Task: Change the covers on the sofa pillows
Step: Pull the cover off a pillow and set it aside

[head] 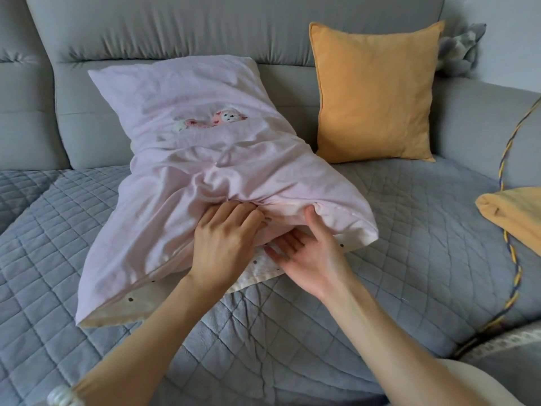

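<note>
We're in a home living room: a grey upholstered sofa (181, 33) under a quilted blue-grey throw (409, 230), a mustard cushion (374, 92) propped against its backrest, soft toy (459, 51) behind.

Two bare forearms, no sleeves in view. Left hand (224, 244) and right hand (310, 259) without rings or gloves. Pale beaded bracelet (60, 397) at the lower left frame edge, beside the left arm, partly cut off. No watch on either wrist. Nails short, unpainted as far as visible.
</note>
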### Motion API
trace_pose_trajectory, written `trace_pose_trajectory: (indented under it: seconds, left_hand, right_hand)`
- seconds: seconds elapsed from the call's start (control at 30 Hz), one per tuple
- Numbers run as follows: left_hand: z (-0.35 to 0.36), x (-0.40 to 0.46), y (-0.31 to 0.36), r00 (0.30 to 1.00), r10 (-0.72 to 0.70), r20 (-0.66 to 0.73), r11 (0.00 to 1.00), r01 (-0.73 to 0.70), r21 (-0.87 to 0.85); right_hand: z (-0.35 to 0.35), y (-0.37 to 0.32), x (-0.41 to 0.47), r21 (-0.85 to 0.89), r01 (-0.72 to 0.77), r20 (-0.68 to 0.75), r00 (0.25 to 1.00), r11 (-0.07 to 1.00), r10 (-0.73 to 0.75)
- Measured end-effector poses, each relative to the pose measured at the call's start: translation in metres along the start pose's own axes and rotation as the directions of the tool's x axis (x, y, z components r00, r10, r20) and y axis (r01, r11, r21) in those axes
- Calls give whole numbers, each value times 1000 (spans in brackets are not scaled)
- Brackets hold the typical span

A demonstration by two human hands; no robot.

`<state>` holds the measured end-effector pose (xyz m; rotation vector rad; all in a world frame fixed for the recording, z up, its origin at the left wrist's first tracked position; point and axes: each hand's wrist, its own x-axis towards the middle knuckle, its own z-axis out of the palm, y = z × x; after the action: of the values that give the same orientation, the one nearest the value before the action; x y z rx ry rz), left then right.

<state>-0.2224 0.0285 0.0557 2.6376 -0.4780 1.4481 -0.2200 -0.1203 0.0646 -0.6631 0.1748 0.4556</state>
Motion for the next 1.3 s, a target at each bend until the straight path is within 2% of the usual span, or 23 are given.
trace_pose_trajectory:
  seconds: [0.17,0.33,0.4,0.57,0.63,0.7,0.77,0.87,0.97,1.0,1.07,1.17,1.23,1.3]
  left_hand:
    - [-2,-1,-1,1000,-9,15,999,9,33]
    - [-4,-4,1,996,14,86,1000,-15,21]
    - [-4,-5,4,989,-11,146,996,-1,85]
    - [-6,2,0,955,-204,214,958,150,244]
    - [-5,3,-2,959,-186,215,969,143,201]
    - [-4,5,0,968,-135,213,984,106,141]
    - [-4,7,2,980,-98,174,991,80,109]
    - [-10,19,6,983,-81,162,993,66,98]
    - [-17,26,9,984,-71,165,996,60,71]
    - [-18,27,11,981,-77,178,996,69,52]
    - [-18,30,16,982,-79,170,997,78,10]
    - [-13,43,30,995,35,99,999,-33,-14]
    - [-7,58,40,982,160,100,987,-157,-32]
    - [-2,72,45,968,194,158,978,-179,-104]
  right_hand:
    - [3,-2,-2,53,-27,-83,996,998,31]
    - [2,-17,-17,30,119,-99,988,992,-115]
    - [2,-22,-26,-25,187,-45,981,982,-188]
    - [8,-13,-47,-342,356,255,926,870,-279]
    - [12,-14,-48,-304,408,287,901,861,-326]
    - [16,-22,-46,-217,453,255,881,865,-398]
    - [17,-30,-44,-206,509,221,856,836,-467]
    - [19,-36,-42,-283,615,201,788,736,-581]
    - [17,-46,-40,-463,726,233,653,508,-721]
    - [13,-52,-38,-509,734,265,631,450,-729]
    - [4,-66,-32,-567,705,305,660,426,-686]
    - [-2,-79,-28,-681,638,331,705,358,-627]
    - [-1,-83,-28,-698,652,352,673,297,-650]
    - [0,-88,-28,-724,656,369,630,214,-684]
